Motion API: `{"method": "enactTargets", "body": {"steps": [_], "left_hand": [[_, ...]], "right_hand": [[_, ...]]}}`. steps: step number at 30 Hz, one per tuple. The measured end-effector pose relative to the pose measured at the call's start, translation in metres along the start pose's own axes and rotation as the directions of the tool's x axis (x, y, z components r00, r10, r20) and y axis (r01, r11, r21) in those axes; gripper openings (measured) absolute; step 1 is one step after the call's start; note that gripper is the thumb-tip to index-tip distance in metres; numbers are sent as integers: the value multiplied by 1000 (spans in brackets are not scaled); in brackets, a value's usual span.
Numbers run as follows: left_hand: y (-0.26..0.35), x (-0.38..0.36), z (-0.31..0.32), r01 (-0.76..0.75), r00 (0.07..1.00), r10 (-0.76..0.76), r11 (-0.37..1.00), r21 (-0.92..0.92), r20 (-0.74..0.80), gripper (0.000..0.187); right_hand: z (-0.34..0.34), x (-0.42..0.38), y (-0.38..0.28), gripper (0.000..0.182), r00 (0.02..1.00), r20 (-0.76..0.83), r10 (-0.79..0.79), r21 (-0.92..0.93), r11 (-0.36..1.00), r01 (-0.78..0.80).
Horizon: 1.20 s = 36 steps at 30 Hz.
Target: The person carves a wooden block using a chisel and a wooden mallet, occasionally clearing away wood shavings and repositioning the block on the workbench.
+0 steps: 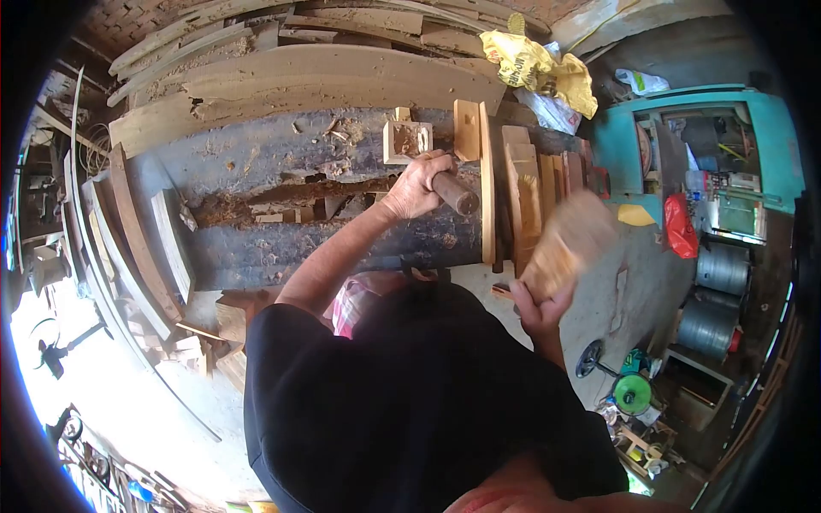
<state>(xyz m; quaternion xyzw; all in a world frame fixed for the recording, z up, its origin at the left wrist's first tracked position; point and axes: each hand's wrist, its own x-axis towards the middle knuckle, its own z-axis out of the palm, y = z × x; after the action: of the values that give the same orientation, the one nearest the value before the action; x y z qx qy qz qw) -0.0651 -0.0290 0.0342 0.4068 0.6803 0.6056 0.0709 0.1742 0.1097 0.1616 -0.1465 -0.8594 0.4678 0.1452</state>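
My left hand [417, 186] is closed around the thick round wooden handle of a chisel [457, 195]; its blade is hidden behind the fingers. Just beyond that hand, a pale wooden block [407, 141] with chips in its hollowed face sits on the dark workbench [333, 244]. My right hand [545, 312] grips a wooden mallet [566, 244], raised to the right of the chisel. Motion blurs the mallet's head.
Long boards [325, 81] are stacked along the bench's far side. Several wood pieces [523, 188] lie at its right end, near a yellow bag [539, 68]. A teal cabinet [620, 154] and a green fan [633, 393] stand to the right. Planks [141, 231] lean at left.
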Motion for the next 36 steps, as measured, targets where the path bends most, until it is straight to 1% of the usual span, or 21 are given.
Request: {"method": "enactTargets", "body": {"steps": [1, 3, 4, 5, 6, 9, 11, 14, 16, 17, 18, 19, 21, 23, 24, 26, 29, 30, 31, 34, 36], "left_hand": [[0, 0, -1, -5, 1000, 5, 1000, 3, -23, 29], [-1, -2, -2, -9, 999, 8, 1000, -3, -37, 28], [-1, -4, -2, -16, 998, 16, 1000, -13, -53, 28], [-2, -5, 0, -19, 998, 18, 1000, -11, -52, 28], [-3, -7, 1, -47, 998, 45, 998, -39, -49, 28], [-10, -11, 6, -69, 995, 62, 994, -90, -73, 29], [-10, -13, 10, -106, 991, 108, 994, 39, -74, 31], [-8, -13, 7, -107, 990, 109, 994, 28, -94, 30], [-6, -17, 8, -112, 988, 113, 994, 15, -102, 30], [-6, -19, 8, -103, 992, 105, 994, 26, -70, 30], [-9, -16, 5, -97, 993, 99, 994, 45, -57, 31], [-12, -17, 4, -92, 993, 96, 995, 47, -68, 31], [-12, -23, 10, -171, 982, 176, 983, 68, -72, 31], [-14, -26, 11, -174, 982, 178, 983, 66, -63, 31], [-15, -27, 11, -161, 984, 165, 985, 55, -74, 30], [-17, -33, 16, -153, 984, 156, 987, 38, -83, 29], [-25, -35, 15, -149, 987, 150, 988, 31, -58, 28], [-23, -39, 17, -136, 990, 137, 990, 50, -21, 28], [-22, -41, 18, -126, 992, 126, 989, 72, 17, 28], [-27, -39, 23, -140, 990, 142, 986, 91, -23, 31], [-27, -35, 22, -153, 987, 156, 986, 65, -39, 31]], "right_hand": [[-3, 3, 0, 59, 980, 154, -127, -277, 946, 166], [-7, 11, -5, 56, 819, 442, -366, -632, 520, 574], [13, 14, 8, 57, 928, 309, -209, -480, 808, 342], [27, 16, 23, 58, 975, 222, -2, -252, 966, 59], [36, 20, 25, 63, 974, 216, 63, -420, 907, 35], [28, 16, 2, 64, 985, 171, 25, -372, 927, 41], [20, 9, 4, 53, 967, 144, -211, 5, 977, 213], [10, 4, 45, 47, 873, 405, -273, -311, 857, 412], [24, 4, 80, 46, 962, 261, -86, -252, 956, 153], [35, 13, 56, 49, 990, 139, -10, -371, 926, 61], [33, 13, 50, 61, 967, 143, 209, -245, 954, -170], [33, 17, 45, 61, 967, 153, 206, -249, 955, -164], [26, 13, 18, 48, 930, 6, -369, -213, 908, 361], [17, 15, 21, 34, 900, 167, -403, -6, 912, 409], [16, 6, 67, 37, 850, 497, -177, -408, 817, 408], [40, 21, 42, 46, 962, 192, -193, -372, 893, 253], [32, 17, 35, 57, 991, 99, 89, -232, 970, -64], [26, 15, 25, 57, 990, 100, 103, -237, 968, -77], [18, 17, 16, 46, 975, 138, -175, -284, 936, 208], [12, 7, 43, 23, 881, 237, -409, -49, 901, 431], [18, 5, 66, 48, 919, 366, -147, -134, 969, 208]]}}
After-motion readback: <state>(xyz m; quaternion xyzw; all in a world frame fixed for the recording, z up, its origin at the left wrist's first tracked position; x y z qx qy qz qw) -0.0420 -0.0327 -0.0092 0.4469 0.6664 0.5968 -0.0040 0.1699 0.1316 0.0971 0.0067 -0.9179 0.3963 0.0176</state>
